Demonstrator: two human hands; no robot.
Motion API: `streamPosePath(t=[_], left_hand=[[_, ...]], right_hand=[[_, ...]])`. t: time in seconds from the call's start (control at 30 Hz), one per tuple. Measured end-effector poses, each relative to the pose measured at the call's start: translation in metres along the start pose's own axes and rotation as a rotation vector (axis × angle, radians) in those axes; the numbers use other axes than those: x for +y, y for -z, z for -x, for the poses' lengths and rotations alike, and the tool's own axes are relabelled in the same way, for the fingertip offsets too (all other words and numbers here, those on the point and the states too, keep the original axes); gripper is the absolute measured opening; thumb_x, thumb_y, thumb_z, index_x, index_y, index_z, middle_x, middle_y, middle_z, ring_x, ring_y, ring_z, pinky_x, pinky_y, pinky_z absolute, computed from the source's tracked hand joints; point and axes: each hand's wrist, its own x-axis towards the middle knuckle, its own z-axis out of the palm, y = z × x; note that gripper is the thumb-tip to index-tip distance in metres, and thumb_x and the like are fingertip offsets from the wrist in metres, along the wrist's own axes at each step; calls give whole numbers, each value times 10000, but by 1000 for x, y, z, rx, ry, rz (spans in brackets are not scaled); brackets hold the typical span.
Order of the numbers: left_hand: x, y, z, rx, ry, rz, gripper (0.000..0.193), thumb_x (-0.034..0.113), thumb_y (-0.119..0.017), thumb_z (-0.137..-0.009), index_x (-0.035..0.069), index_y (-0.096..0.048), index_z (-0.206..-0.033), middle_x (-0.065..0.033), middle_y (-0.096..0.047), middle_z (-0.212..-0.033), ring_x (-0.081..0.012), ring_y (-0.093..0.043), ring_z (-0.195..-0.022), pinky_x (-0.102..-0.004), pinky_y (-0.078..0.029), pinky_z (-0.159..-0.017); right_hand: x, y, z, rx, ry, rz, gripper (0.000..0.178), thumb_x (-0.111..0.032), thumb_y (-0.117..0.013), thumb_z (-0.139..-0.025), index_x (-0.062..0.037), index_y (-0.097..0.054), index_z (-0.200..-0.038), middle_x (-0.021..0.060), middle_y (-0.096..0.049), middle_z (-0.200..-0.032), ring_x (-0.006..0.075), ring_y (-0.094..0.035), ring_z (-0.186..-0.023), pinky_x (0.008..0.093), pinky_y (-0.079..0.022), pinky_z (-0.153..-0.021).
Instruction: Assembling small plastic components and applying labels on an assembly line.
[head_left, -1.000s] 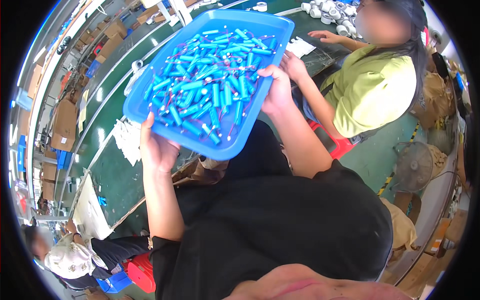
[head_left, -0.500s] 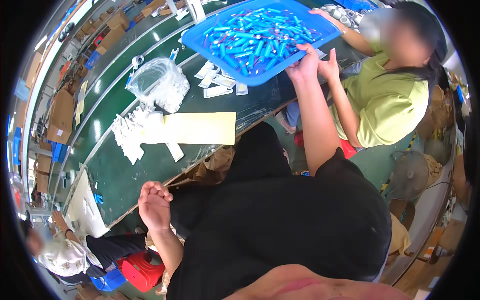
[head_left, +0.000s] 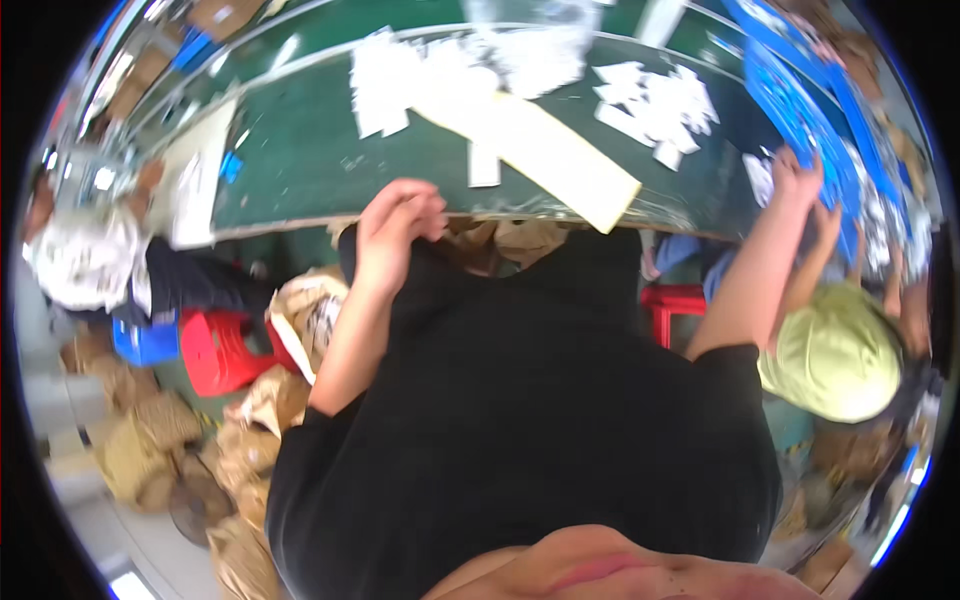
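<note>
Right hand (head_left: 797,180), upper right of frame: up against the near edge of the blue tray (head_left: 764,80), arm stretched out. Motion blur there – can't tell if the fingers grip it or just touch. Left hand (head_left: 400,215), just left of centre: fingers loosely curled, nothing in it, near the table edge.

Tray sits far upper right, seen steeply tilted. Contents too smeared to make out. A co-worker in a yellow-green top (head_left: 840,350) is right beside it, one hand close to the tray edge; contact there unclear.

Progress, my read: carrying the tray out to the right side looks mostly done – left hand is free of it, right arm well extended. What's left is the release: right hand isn't visibly off the tray yet, and whether the tray is supported elsewhere can't be told.

Further out, on the green table (head_left: 290,150): yellow sheet (head_left: 560,150) running diagonally, upper middle; white pieces (head_left: 380,85) heaped at its upper-left end; another loose white pile (head_left: 660,110) to its right. Neither hand touches any of these, so no work on them shows at this moment.
</note>
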Motion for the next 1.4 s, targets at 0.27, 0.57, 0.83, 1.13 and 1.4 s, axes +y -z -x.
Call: streamPosePath(t=[0.27, 0.57, 0.83, 1.13, 1.4], left_hand=[[-14, 6, -26, 177, -420, -774, 106, 53, -659, -927, 21, -711, -1014, -100, -694, -921, -154, -677, -786, -296, -538, -697], [-3, 39, -112, 325, -737, -1379, 245, 139, -682, -851, 70, -741, -1078, -142, -679, -1102, -351, -669, -1021, -445, -558, -895], [-6, 66, -160, 354, -761, -1691, 274, 193, -713, -890, 144, -739, -1159, -87, -677, -1172, -294, -605, -1162, -469, -485, -980], [10, 30, -45, 318, -995, -1327, 253, -9, -666, -860, 40, -663, -1108, -120, -706, -1080, -339, -667, -1086, -449, -504, -969], [-25, 31, -6, 46, -774, -1361, 192, 51, -706, -821, 48, -692, -1013, -97, -695, -1142, -310, -655, -1106, -436, -519, -970]], right_hand=[[191, -160, 166, -18, 68, 549, 322, -103, -525, -1019, 81, -578, -1278, 256, -686, -1260, 66, -360, -519, 217, -274, -424], [276, -163, 241, -428, 463, 1963, 163, -162, -714, -890, -86, -770, -1023, 112, -751, -917, 280, -732, -788, 345, -564, -722], [288, -125, 239, -544, 610, 1826, 51, -121, -713, -860, -96, -731, -900, 65, -672, -789, 270, -684, -698, 361, -536, -642], [280, -135, 242, -614, 454, 1991, 419, -250, -799, -798, -166, -741, -1204, 39, -663, -1208, 267, -708, -963, 380, -564, -799], [278, -149, 240, -842, 418, 1939, 719, -419, -884, -697, -166, -681, -1339, 23, -679, -1174, 283, -729, -949, 408, -585, -794]])
